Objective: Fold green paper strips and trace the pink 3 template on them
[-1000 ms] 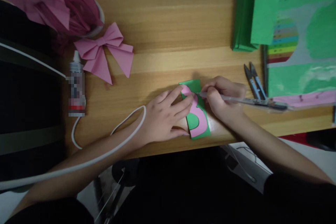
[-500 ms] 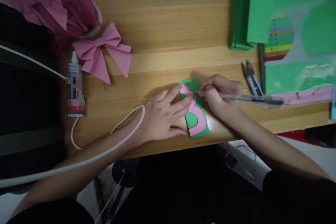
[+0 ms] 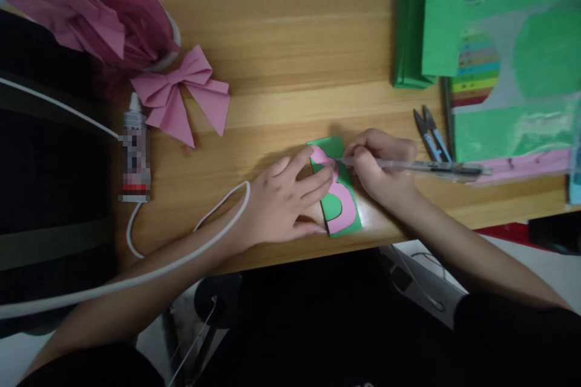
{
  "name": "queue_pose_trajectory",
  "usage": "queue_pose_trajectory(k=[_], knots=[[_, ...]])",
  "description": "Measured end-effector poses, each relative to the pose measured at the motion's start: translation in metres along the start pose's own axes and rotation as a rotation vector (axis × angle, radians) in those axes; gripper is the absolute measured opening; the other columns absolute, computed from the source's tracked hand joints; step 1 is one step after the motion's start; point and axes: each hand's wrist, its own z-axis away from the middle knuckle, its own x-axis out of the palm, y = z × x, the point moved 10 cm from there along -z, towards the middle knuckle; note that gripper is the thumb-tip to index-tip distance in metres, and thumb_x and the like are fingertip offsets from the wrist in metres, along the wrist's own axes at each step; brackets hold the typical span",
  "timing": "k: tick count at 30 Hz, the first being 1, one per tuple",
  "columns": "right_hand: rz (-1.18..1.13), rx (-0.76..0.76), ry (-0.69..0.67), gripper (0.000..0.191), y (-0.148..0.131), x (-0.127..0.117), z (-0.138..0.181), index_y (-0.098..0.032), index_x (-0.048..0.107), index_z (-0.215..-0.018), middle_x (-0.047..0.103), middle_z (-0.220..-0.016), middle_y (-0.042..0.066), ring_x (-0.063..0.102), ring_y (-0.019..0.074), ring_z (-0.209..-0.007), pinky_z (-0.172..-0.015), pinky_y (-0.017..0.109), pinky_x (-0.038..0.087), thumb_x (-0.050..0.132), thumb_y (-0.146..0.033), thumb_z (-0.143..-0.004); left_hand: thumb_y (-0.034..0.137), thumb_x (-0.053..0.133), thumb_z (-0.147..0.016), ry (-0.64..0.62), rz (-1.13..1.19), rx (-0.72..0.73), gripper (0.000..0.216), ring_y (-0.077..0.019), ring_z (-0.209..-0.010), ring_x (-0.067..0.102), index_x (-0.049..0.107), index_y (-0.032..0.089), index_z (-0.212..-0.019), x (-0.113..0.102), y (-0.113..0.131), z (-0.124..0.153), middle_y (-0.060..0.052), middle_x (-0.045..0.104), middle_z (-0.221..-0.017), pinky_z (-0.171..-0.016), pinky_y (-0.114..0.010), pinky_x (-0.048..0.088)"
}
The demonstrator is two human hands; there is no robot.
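Near the table's front edge lies a green paper piece point(image 3: 333, 204) with a curved pink paper cutout point(image 3: 348, 208) on top of it. My left hand point(image 3: 284, 196) rests with fingers spread, its fingertips pressing the pink cutout against the green paper. From the right, my right hand point(image 3: 384, 163) grips a clear-barrelled pen point(image 3: 417, 165), its tip at the cutout's upper right edge. Part of the pink shape is covered by my left fingers.
A pink paper bow point(image 3: 181, 94) and a glue tube point(image 3: 135, 157) lie left, by a bag of pink paper point(image 3: 104, 12). Thread snips point(image 3: 431, 133), folded green paper point(image 3: 408, 36) and a green paper pack point(image 3: 512, 127) lie right. A white cable point(image 3: 181, 269) crosses my left forearm.
The view has shifted slightly. My hands, the pen and the papers hold nearly the same positions, with the pen tip still at the cutout's edge.
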Motion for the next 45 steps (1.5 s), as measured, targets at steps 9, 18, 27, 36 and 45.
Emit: queue_pose_trajectory(k=[9,18,27,36,45], knots=[[-0.015,-0.012,0.000,0.021,-0.004,0.000,0.000,-0.022,0.059,-0.062,0.058,-0.051,-0.005,0.051,0.0083,-0.041,-0.041,0.022,0.038,0.050,-0.008,-0.075,0.072,0.046,-0.092,-0.013,-0.007,-0.002,0.077,-0.0359,-0.140,0.037,0.052,0.015,-0.144,0.001,0.000,0.000,-0.002,0.052,-0.151,-0.104,-0.041,0.031],[0.019,-0.032,0.019,0.020,-0.004,-0.002,0.003,-0.022,0.059,-0.062,0.061,-0.052,-0.004,0.053,0.0090,-0.042,-0.043,0.022,0.041,0.048,-0.010,-0.074,0.072,0.047,-0.092,-0.003,-0.001,-0.006,0.077,-0.0353,-0.140,0.037,0.053,0.015,-0.143,0.001,0.000,0.000,-0.002,0.052,-0.151,-0.104,-0.040,0.031],[0.033,0.010,0.008,0.018,0.000,-0.004,0.005,-0.023,0.058,-0.061,0.058,-0.049,-0.004,0.051,0.0104,-0.041,-0.042,0.024,0.040,0.049,-0.014,-0.074,0.070,0.045,-0.093,-0.028,0.002,-0.003,0.075,-0.0356,-0.141,0.036,0.051,0.016,-0.145,0.002,0.000,0.000,-0.004,0.050,-0.152,-0.105,-0.041,0.031],[0.018,-0.015,0.017,0.019,-0.003,-0.005,0.008,-0.022,0.059,-0.061,0.059,-0.051,-0.004,0.052,0.0094,-0.041,-0.043,0.023,0.040,0.049,-0.012,-0.074,0.071,0.046,-0.093,-0.033,0.017,0.004,0.077,-0.0367,-0.142,0.034,0.050,0.015,-0.146,0.003,0.000,-0.001,-0.007,0.049,-0.153,-0.106,-0.041,0.030],[0.001,0.015,0.011,0.018,0.001,-0.005,0.011,-0.023,0.058,-0.062,0.058,-0.050,-0.004,0.052,0.0108,-0.042,-0.042,0.024,0.040,0.051,-0.012,-0.075,0.072,0.047,-0.092,-0.006,-0.020,0.021,0.078,-0.0368,-0.141,0.037,0.050,0.016,-0.146,0.002,0.001,0.000,-0.005,0.049,-0.154,-0.103,-0.040,0.032]])
